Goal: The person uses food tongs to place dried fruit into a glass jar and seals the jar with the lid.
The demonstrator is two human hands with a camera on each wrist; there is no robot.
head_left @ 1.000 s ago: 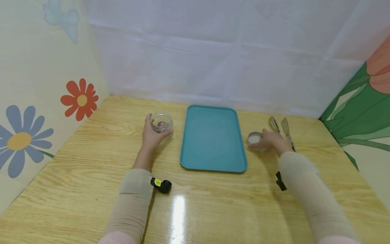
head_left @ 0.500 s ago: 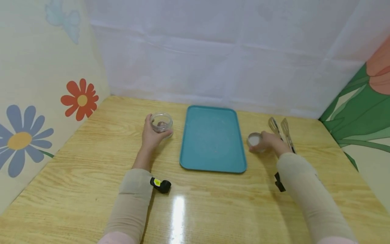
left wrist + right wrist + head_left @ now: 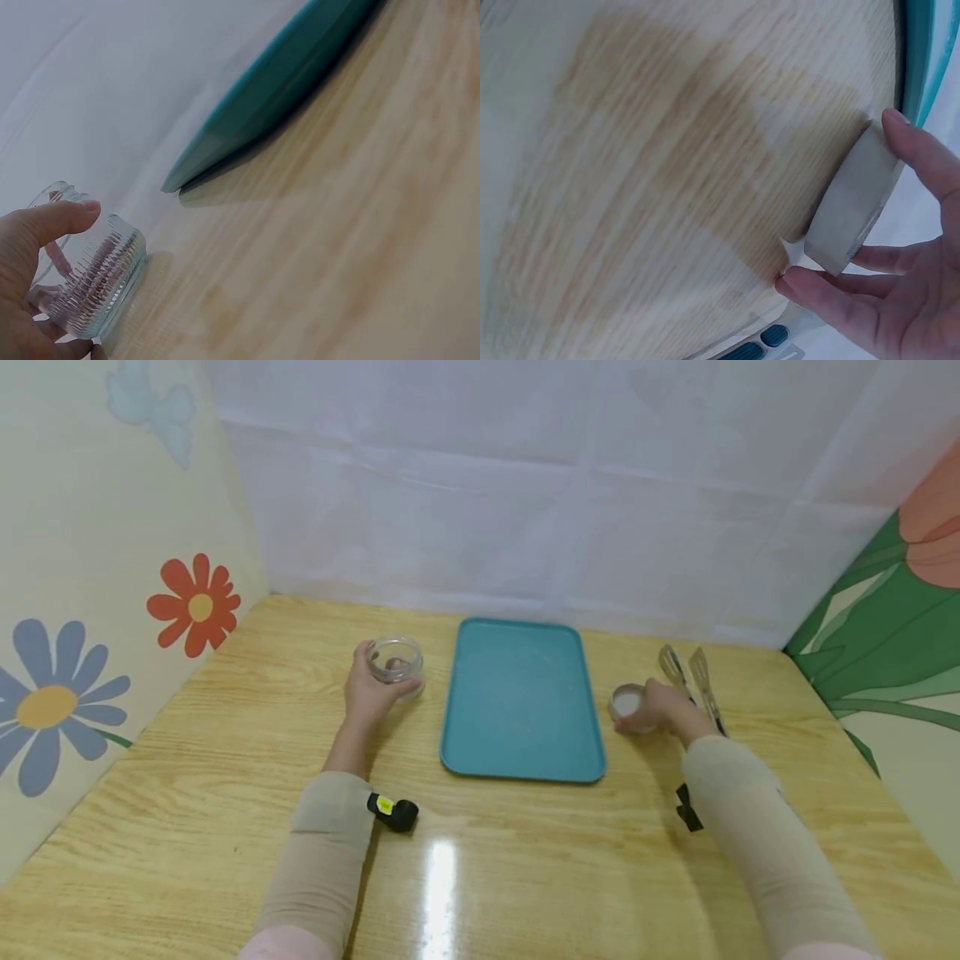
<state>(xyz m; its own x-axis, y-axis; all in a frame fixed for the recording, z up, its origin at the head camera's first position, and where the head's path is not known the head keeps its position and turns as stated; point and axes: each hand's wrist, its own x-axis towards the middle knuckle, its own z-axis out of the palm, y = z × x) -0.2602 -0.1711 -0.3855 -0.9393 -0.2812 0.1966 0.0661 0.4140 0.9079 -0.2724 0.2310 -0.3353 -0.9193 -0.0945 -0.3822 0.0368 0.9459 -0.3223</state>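
In the head view my left hand [image 3: 370, 692] holds a clear glass jar [image 3: 396, 658] left of the tray, thumb on the near side. The left wrist view shows the jar's ribbed wall [image 3: 101, 281] and something pinkish-brown inside; its kind is unclear. Right of the tray, my right hand [image 3: 658, 707] grips a low, round, grey dish-like thing [image 3: 627, 700] with a pale middle. In the right wrist view, thumb and fingers span its smooth grey side [image 3: 851, 196]. A small white pointed bit [image 3: 793, 250] shows at its lower edge, by the fingertips.
A teal tray [image 3: 525, 702] lies between the hands on the wooden table [image 3: 517, 860]. Tongs [image 3: 705, 681] with slotted metal ends lie just beyond the right hand, partly hidden by it. A white cloth [image 3: 517, 510] hangs behind the table, with painted panels at both sides.
My right thumb has shifted slightly along the near side of the round grey thing. The left hand stays on the jar, and the tray and tongs have not moved.
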